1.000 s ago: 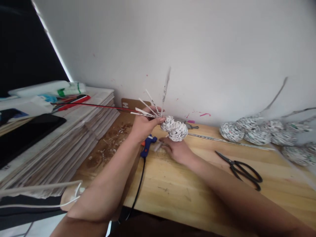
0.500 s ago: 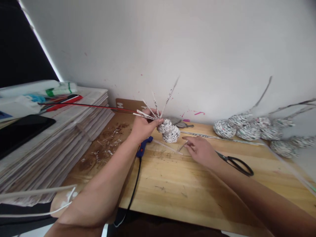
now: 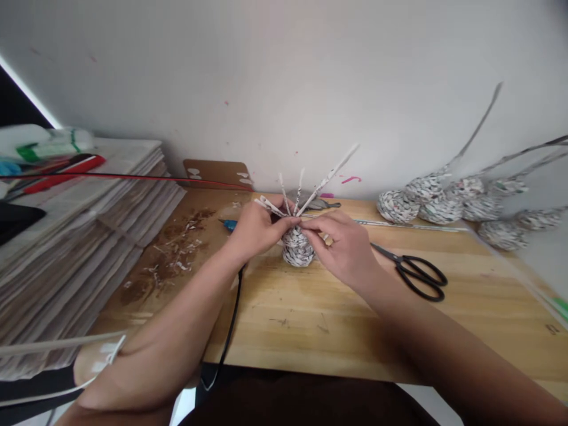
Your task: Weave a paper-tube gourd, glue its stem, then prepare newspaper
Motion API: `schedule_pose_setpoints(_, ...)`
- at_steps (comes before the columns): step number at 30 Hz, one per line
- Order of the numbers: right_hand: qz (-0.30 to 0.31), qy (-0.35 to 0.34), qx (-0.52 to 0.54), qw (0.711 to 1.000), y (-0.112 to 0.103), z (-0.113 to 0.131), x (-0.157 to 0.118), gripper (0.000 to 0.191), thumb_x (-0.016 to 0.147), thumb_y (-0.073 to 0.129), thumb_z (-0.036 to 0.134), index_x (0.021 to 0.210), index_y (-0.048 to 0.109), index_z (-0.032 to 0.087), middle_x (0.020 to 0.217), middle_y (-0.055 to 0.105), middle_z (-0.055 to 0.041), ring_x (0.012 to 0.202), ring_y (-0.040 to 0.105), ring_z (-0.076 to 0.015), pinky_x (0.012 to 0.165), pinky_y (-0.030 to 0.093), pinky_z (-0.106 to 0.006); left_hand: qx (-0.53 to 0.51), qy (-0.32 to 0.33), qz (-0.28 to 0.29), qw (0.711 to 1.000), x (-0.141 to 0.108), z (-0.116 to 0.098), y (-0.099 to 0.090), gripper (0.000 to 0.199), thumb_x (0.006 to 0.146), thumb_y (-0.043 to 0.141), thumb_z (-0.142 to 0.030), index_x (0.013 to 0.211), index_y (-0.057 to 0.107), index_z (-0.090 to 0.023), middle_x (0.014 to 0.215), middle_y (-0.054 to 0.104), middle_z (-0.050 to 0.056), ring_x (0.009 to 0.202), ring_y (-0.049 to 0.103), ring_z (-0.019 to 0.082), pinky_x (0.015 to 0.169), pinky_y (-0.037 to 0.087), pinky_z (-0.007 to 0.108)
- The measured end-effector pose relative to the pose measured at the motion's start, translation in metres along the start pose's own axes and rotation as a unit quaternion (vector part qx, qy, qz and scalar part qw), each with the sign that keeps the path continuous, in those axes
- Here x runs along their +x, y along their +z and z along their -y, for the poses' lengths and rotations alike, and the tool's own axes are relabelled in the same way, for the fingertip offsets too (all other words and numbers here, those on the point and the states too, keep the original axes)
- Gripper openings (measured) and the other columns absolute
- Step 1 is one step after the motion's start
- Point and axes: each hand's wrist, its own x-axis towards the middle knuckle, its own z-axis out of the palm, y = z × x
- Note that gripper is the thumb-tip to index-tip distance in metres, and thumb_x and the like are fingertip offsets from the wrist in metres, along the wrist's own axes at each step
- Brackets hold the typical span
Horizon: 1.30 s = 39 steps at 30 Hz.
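A gourd shape woven from newspaper strips (image 3: 298, 249) is held over the wooden table, with several paper sticks (image 3: 326, 180) fanning up from its top. My left hand (image 3: 261, 229) grips its neck from the left, thumb pressed near the base of the sticks. My right hand (image 3: 344, 239) is at the other side of the neck, thumb and forefinger pinched together there; what lies between those fingertips is too small to make out. Behind my left hand shows the tip of a blue glue gun (image 3: 229, 225), its body mostly hidden.
Black-handled scissors (image 3: 419, 273) lie right of my right hand. Finished woven gourds (image 3: 397, 206) with long stems stand at the back right. A tall stack of newspapers (image 3: 128, 204) and paper scraps (image 3: 181, 254) are on the left. A black cord (image 3: 236, 313) crosses the table's front edge.
My right hand has moved up and left from the table to the gourd's neck. The gourd has turned more upright in my left hand. The view has shifted slightly.
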Motion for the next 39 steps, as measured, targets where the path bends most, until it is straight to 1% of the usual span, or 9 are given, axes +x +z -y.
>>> schedule_pose_setpoints(5, 0.055, 0.036, 0.016, 0.998, -0.009, 0.005, 0.005, 0.007, 0.09, 0.065, 0.018, 0.091, 0.069, 0.024, 0.086, 0.073, -0.0021, 0.079, 0.064, -0.0202, 0.072, 0.047, -0.034, -0.025, -0.017, 0.017, 0.999, -0.003, -0.007, 0.003, 0.007, 0.08, 0.07, -0.023, 0.08, 0.068, -0.017, 0.068, 0.067, 0.001, 0.06, 0.063, 0.016, 0.055, 0.051, 0.025)
schedule_pose_setpoints(8, 0.081, 0.015, -0.016, 0.996, -0.009, 0.006, 0.007, 0.01, 0.09, 0.058, 0.013, 0.091, 0.063, 0.022, 0.088, 0.068, -0.0052, 0.082, 0.061, -0.0223, 0.072, 0.045, -0.034, -0.031, -0.025, 0.024, 0.999, -0.003, -0.008, 0.002, 0.007, 0.08, 0.069, -0.023, 0.079, 0.067, -0.016, 0.066, 0.066, 0.0, 0.059, 0.063, 0.016, 0.053, 0.051, 0.025)
schedule_pose_setpoints(11, 0.066, -0.043, -0.053, 0.995, -0.003, 0.003, 0.006, 0.012, 0.092, 0.05, 0.012, 0.09, 0.057, 0.021, 0.09, 0.064, -0.0086, 0.086, 0.058, -0.0251, 0.075, 0.046, -0.037, -0.022, -0.028, 0.031, 0.999, -0.001, -0.006, 0.0, 0.009, 0.083, 0.067, -0.025, 0.08, 0.068, -0.016, 0.066, 0.066, 0.0, 0.058, 0.062, 0.016, 0.053, 0.051, 0.025)
schedule_pose_setpoints(14, 0.033, -0.07, -0.054, 0.996, 0.005, -0.001, 0.001, 0.015, 0.095, 0.045, 0.011, 0.091, 0.053, 0.023, 0.089, 0.064, -0.0075, 0.086, 0.058, -0.0247, 0.077, 0.046, -0.037, -0.022, -0.028, 0.046, 0.998, 0.0, -0.005, -0.002, 0.009, 0.085, 0.065, -0.025, 0.079, 0.066, -0.017, 0.063, 0.064, 0.0, 0.057, 0.06, 0.015, 0.053, 0.049, 0.025)
schedule_pose_setpoints(23, 0.009, -0.046, -0.077, 0.996, 0.014, -0.005, -0.005, 0.014, 0.094, 0.045, 0.011, 0.094, 0.051, 0.023, 0.088, 0.067, -0.0072, 0.083, 0.063, -0.0241, 0.072, 0.048, -0.035, 0.062, -0.005, 0.04, 0.997, -0.003, -0.006, 0.002, 0.007, 0.085, 0.062, -0.021, 0.082, 0.067, -0.018, 0.071, 0.068, 0.002, 0.065, 0.063, 0.017, 0.061, 0.049, 0.028)
schedule_pose_setpoints(25, 0.015, -0.041, -0.073, 0.996, 0.014, -0.006, -0.005, 0.014, 0.094, 0.046, 0.011, 0.096, 0.052, 0.023, 0.091, 0.068, -0.0071, 0.083, 0.064, -0.0235, 0.071, 0.048, -0.034, 0.062, -0.003, 0.047, 0.997, -0.003, -0.005, 0.002, 0.007, 0.082, 0.064, -0.02, 0.088, 0.068, -0.018, 0.074, 0.07, 0.002, 0.067, 0.065, 0.018, 0.062, 0.05, 0.028)
schedule_pose_setpoints(28, 0.02, -0.034, -0.076, 0.996, 0.013, -0.007, -0.007, 0.012, 0.094, 0.048, 0.013, 0.098, 0.053, 0.023, 0.091, 0.07, -0.0067, 0.082, 0.066, -0.0235, 0.069, 0.049, -0.033, 0.034, -0.004, 0.077, 0.996, -0.003, -0.004, -0.001, 0.021, 0.076, 0.068, -0.018, 0.097, 0.068, -0.018, 0.08, 0.073, 0.003, 0.071, 0.067, 0.019, 0.065, 0.053, 0.028)
schedule_pose_setpoints(32, 0.02, -0.044, -0.083, 0.995, 0.012, -0.007, -0.008, 0.012, 0.094, 0.048, 0.013, 0.1, 0.053, 0.023, 0.093, 0.072, -0.0064, 0.082, 0.069, -0.0234, 0.067, 0.05, -0.032, 0.001, -0.007, 0.109, 0.994, -0.003, -0.003, -0.003, 0.026, 0.073, 0.068, -0.018, 0.1, 0.068, -0.016, 0.086, 0.075, 0.005, 0.075, 0.07, 0.02, 0.069, 0.056, 0.03)
schedule_pose_setpoints(39, 0.027, -0.053, -0.108, 0.992, 0.013, -0.006, -0.007, 0.01, 0.096, 0.046, 0.014, 0.099, 0.052, 0.022, 0.092, 0.074, -0.0073, 0.082, 0.071, -0.0242, 0.064, 0.05, -0.033, 0.041, -0.005, 0.089, 0.995, -0.004, -0.004, 0.0, 0.023, 0.072, 0.068, -0.019, 0.094, 0.072, -0.016, 0.083, 0.075, 0.005, 0.075, 0.07, 0.021, 0.069, 0.055, 0.031)
